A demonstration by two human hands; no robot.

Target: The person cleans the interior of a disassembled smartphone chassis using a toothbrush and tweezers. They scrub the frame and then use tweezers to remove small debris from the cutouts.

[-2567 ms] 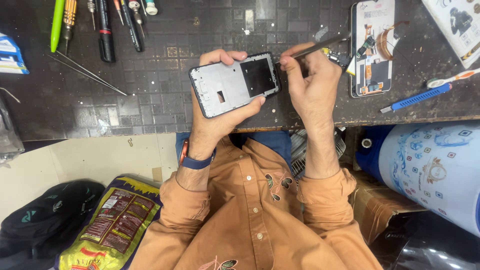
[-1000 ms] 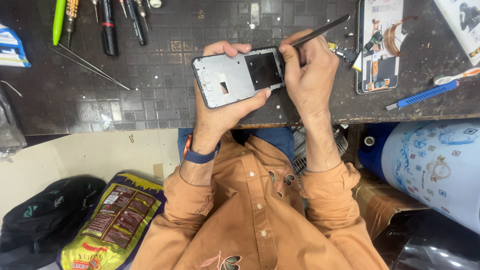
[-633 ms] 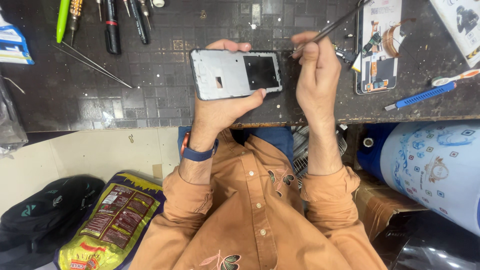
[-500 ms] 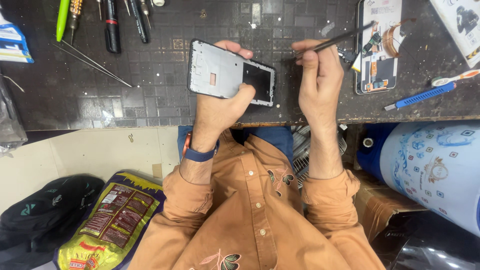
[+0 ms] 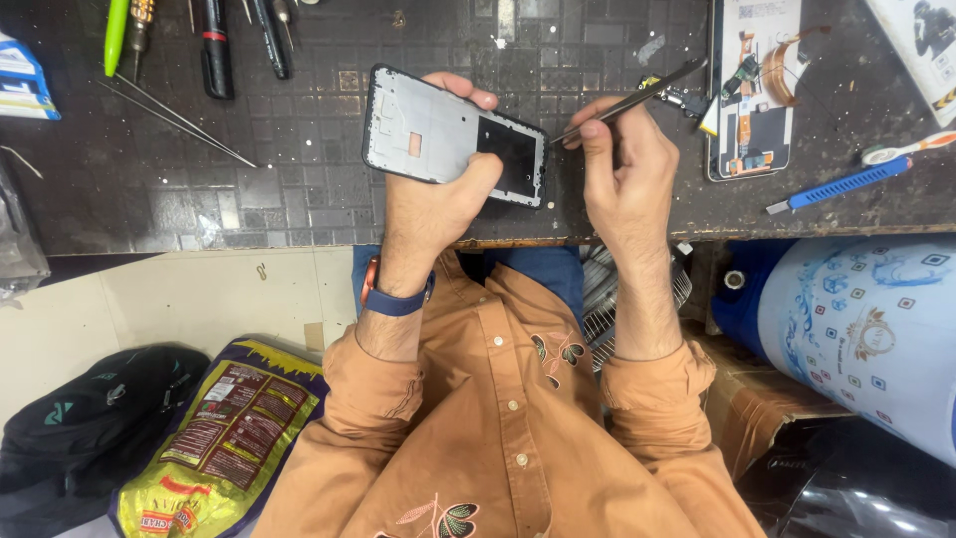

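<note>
My left hand (image 5: 438,199) grips an opened phone frame (image 5: 438,134), silver inside with a dark window at its right end, tilted over the dark bench. My right hand (image 5: 617,174) holds thin metal tweezers (image 5: 637,98), whose tip sits just off the frame's right edge. Both wrists rest near the bench's front edge, above my orange shirt.
Screwdrivers and a green tool (image 5: 118,35) lie at the far left, with two metal rods (image 5: 174,120). A disassembled phone (image 5: 752,90) and a blue-handled tool (image 5: 841,184) lie right. A patterned white container (image 5: 866,339), a black bag (image 5: 90,428) and a yellow packet (image 5: 214,438) sit below.
My left hand has shifted the phone frame to the left and tilted it. My right hand has come off the frame, with the tweezers now beside its right edge.
</note>
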